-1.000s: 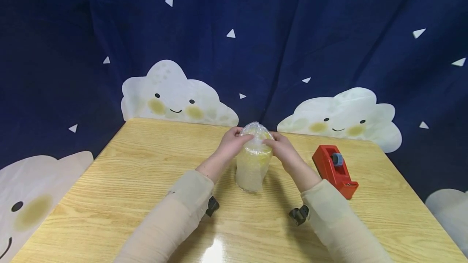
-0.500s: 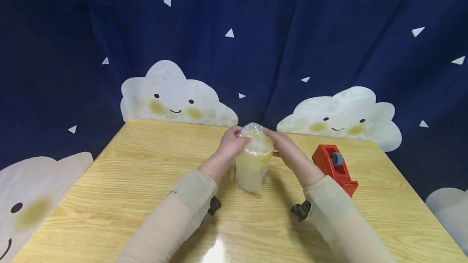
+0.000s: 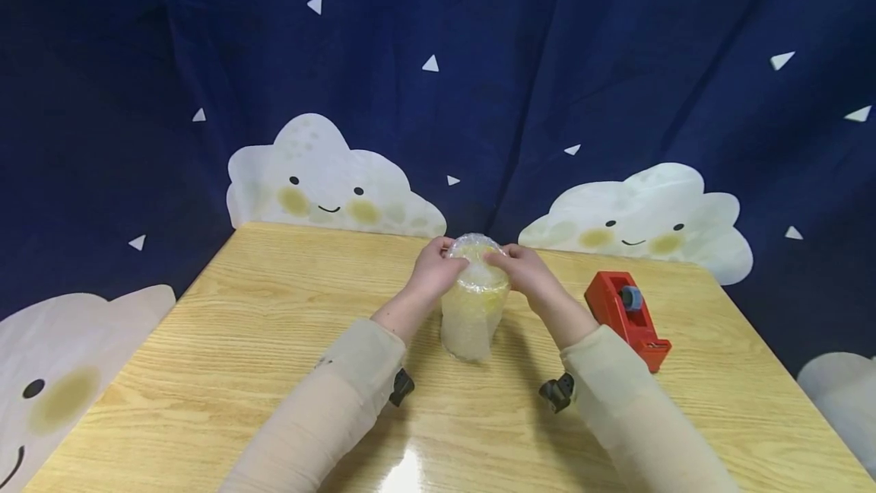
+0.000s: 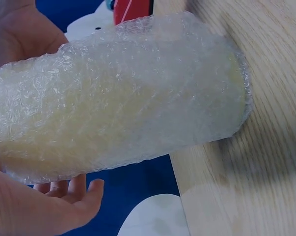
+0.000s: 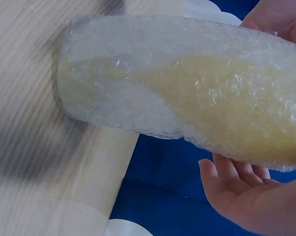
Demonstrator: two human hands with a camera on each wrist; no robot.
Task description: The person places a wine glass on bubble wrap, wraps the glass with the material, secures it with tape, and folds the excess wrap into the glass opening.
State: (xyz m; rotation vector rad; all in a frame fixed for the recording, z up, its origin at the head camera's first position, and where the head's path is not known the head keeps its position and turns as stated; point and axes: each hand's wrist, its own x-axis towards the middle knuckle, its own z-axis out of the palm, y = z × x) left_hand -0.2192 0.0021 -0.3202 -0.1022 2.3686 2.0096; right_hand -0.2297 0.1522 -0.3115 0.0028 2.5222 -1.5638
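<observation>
A bubble-wrapped bundle (image 3: 468, 326) stands upright on the wooden table. Through the plastic in the right wrist view shows a yellow goblet-like shape (image 5: 206, 93) with a narrow stem. My left hand (image 3: 434, 272) grips the bundle's upper left side, thumb over the top rim and fingers behind. On the opposite side, my right hand (image 3: 530, 274) holds the upper part, its thumb pressing the wrap on top. Curled fingers of the left hand (image 4: 49, 206) show beneath the wrap in the left wrist view; the bundle partly hides both hands there.
A red tape dispenser (image 3: 626, 318) with a blue roll (image 3: 631, 298) stands on the table to the right of my right hand. Behind the table (image 3: 294, 280) hangs a dark blue curtain (image 3: 383, 59) with printed clouds.
The right hand first shifted outward, its thumb leaving the top for the edge, then its thumb came back over the top. The wrap there lies flatter. The left hand has barely moved.
</observation>
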